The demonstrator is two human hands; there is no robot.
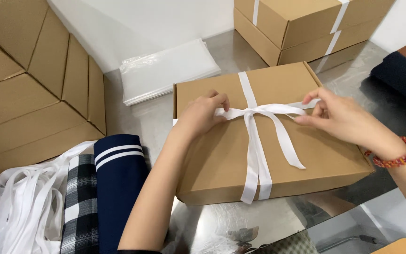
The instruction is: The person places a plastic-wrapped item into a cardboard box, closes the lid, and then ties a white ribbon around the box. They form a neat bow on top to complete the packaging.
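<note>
A flat brown cardboard box (222, 155) lies closed on a shiny metal table (151, 117). A white ribbon (254, 141) is wrapped around it and tied in a bow at the middle of the lid. My left hand (203, 115) pinches the bow's left loop. My right hand (339, 117), with a red bead bracelet on the wrist, pinches the right loop. Two ribbon tails hang down over the front of the lid.
Stacked cardboard boxes (29, 89) stand at the left. Two ribbon-tied boxes (301, 23) sit at the back. Clear plastic bags (165, 70) lie behind the box. Loose white ribbon (24, 202), a plaid cloth and a navy garment (118, 188) lie at the front left. Dark fabric (400, 75) is at the right.
</note>
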